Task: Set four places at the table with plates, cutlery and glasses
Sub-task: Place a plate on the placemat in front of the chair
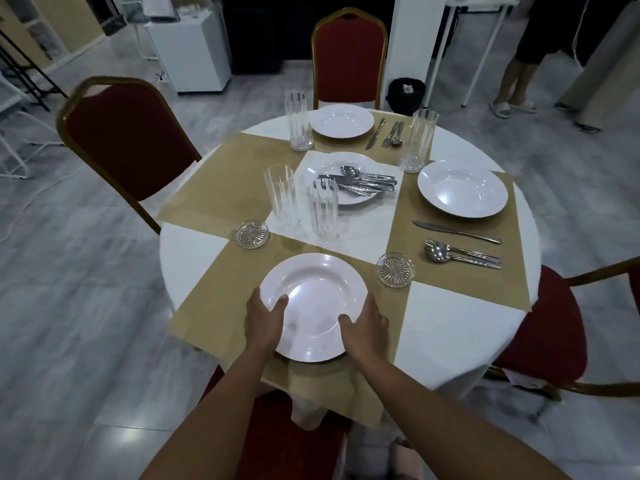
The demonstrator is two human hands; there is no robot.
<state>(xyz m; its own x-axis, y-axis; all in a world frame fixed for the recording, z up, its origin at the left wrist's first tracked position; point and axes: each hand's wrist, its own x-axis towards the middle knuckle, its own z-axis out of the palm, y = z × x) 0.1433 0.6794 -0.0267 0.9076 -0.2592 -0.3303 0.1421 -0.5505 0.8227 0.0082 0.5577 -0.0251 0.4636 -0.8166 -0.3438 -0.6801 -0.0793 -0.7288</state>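
Head view: the person is standing at the near edge of the round worktop point(450, 327), both arms reaching forward. The left hand point(265, 318) is grasping the near plate point(313, 306) at its left rim, thumb point(280, 304) lying on top and the other fingers tucked under the edge, mostly hidden. The right hand point(363, 327) is gripping the same plate at its near right rim, thumb point(346, 318) pressing on top and the fingers wrapped round the edge. The plate is sitting on the near mat point(214, 306), close to the worktop's near edge; whether it is fully resting there I cannot tell.

A coaster point(395, 270) is lying just right of this plate and another coaster point(252, 234) further left. In the middle of the worktop, the middle plate point(313, 173) is carrying a heap of cutlery point(363, 183), with two glasses point(322, 211) standing upright just in front of it.

At the right edge, the right plate point(462, 188) is sitting on its mat, with a knife point(457, 232) and a fork and spoon point(462, 256) lying nearer to the person. At the far edge, the far plate point(341, 120) is sitting with a tall glass point(298, 121) at its left and far cutlery point(386, 134) at its right. Another upright glass point(419, 140) is standing between the far and right plates.

Red chairs point(128, 140) are standing round the worktop.
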